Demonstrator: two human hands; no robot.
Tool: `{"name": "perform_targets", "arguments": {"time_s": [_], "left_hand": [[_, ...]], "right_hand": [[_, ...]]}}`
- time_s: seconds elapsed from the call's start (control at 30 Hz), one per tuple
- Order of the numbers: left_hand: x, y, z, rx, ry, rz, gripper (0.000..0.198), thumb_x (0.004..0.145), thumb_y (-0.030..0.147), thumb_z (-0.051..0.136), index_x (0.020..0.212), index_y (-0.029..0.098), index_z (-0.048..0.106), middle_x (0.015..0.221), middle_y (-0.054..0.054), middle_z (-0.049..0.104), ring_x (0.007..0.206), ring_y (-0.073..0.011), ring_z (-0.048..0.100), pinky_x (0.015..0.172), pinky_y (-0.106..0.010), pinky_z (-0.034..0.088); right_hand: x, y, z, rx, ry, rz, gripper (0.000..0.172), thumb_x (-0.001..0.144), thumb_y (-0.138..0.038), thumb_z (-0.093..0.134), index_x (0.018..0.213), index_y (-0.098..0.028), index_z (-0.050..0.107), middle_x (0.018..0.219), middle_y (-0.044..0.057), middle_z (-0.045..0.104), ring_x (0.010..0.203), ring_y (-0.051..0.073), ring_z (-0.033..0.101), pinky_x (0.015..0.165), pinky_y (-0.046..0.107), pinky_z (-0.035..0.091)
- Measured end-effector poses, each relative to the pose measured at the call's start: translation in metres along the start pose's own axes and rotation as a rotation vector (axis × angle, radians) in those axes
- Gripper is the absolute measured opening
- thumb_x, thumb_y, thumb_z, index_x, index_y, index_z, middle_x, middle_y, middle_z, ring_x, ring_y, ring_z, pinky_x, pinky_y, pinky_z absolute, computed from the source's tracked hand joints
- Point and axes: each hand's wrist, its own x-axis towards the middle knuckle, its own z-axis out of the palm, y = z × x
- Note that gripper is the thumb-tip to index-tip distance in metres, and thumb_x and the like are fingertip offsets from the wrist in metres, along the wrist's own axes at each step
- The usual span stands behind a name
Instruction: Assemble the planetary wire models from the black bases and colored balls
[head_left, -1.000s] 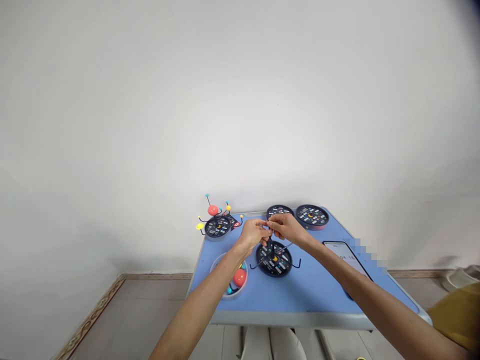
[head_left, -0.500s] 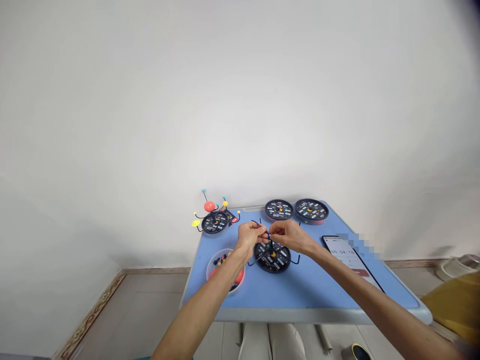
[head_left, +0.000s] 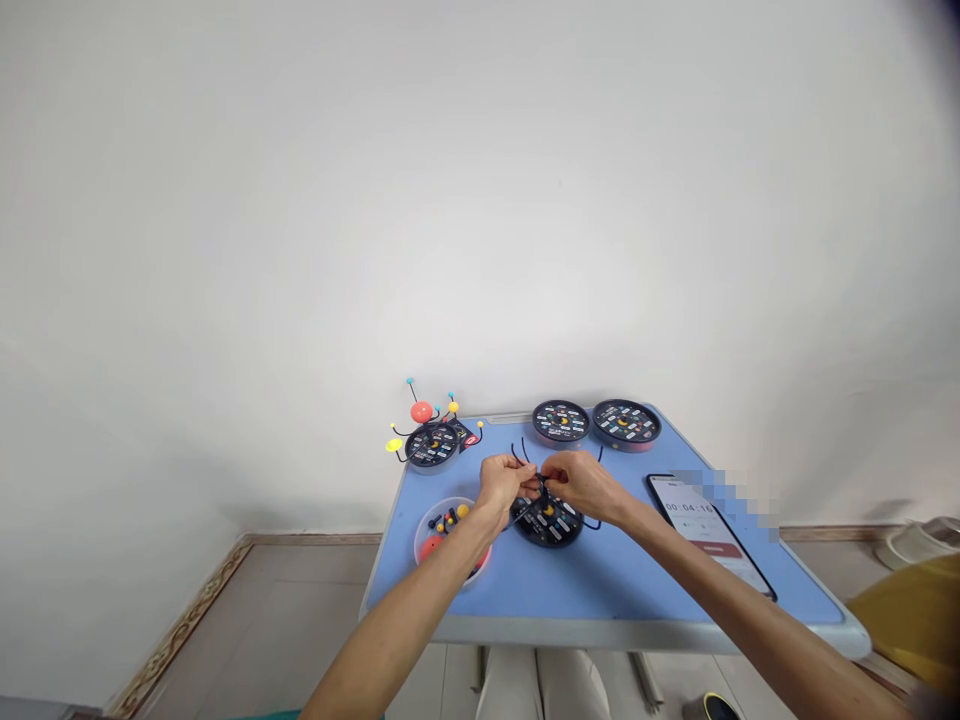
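The left hand [head_left: 498, 483] and right hand [head_left: 581, 486] were pinching thin black wires [head_left: 523, 452] together, just above a black disc [head_left: 547, 522] on the blue worktop [head_left: 615, 590]. Beside it sat a clear dish [head_left: 450, 540] of coloured balls. Farther off lay a phone [head_left: 709, 530], two more discs [head_left: 560, 422] and a wire-and-ball model [head_left: 421, 412].

Curved black wires [head_left: 519, 451] now rise just beyond the left hand [head_left: 499, 482].
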Motion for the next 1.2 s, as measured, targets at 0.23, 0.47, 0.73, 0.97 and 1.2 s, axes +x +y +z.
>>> {"name": "perform_targets", "arguments": {"time_s": [0.23,0.47,0.73,0.97,1.2], "left_hand": [[0.009,-0.006,-0.003,0.163,-0.100,-0.175,0.034,0.091,0.033,0.058,0.119,0.015,0.057,0.118,-0.010,0.060,0.099,-0.0209,0.062,0.083,-0.041,0.054],[0.012,-0.004,-0.007,0.277,-0.159,-0.219,0.036,0.091,0.034,0.057,0.123,0.017,0.054,0.123,-0.009,0.057,0.103,-0.0221,0.060,0.086,-0.043,0.053],[-0.010,0.015,-0.044,0.305,-0.057,0.015,0.015,0.073,0.011,0.073,0.084,0.007,0.063,0.066,-0.004,0.064,0.055,-0.0121,0.063,0.060,-0.027,0.054],[-0.069,0.018,-0.124,0.554,0.146,0.321,0.007,0.070,0.013,0.069,0.074,0.019,0.070,0.071,-0.001,0.066,0.066,-0.0151,0.059,0.064,-0.027,0.048],[-0.097,-0.019,-0.148,1.145,0.271,0.534,0.019,0.084,0.014,0.055,0.077,0.020,0.072,0.082,-0.007,0.060,0.086,-0.0229,0.052,0.080,-0.035,0.042]], "right_hand": [[0.003,-0.001,0.009,-0.139,-0.098,0.055,0.018,0.065,-0.005,0.050,0.058,-0.015,0.064,0.055,0.004,0.062,0.052,0.013,0.048,0.050,0.025,0.025],[0.004,-0.002,0.013,-0.243,-0.159,0.088,0.020,0.069,-0.006,0.050,0.067,-0.014,0.069,0.067,0.009,0.070,0.061,0.017,0.060,0.051,0.025,0.027],[0.003,-0.008,0.000,-0.341,-0.222,0.078,0.020,0.074,-0.006,0.053,0.079,-0.015,0.070,0.080,0.012,0.071,0.076,0.023,0.066,0.056,0.026,0.031],[-0.006,-0.054,-0.021,-0.267,-0.056,-0.071,0.021,0.085,-0.017,0.050,0.078,-0.019,0.069,0.082,0.008,0.069,0.069,0.018,0.061,0.058,0.027,0.033],[0.031,-0.121,0.051,-0.356,-0.407,-0.241,0.021,0.077,-0.010,0.056,0.074,-0.020,0.074,0.079,0.010,0.074,0.073,0.022,0.067,0.055,0.026,0.035]]}}
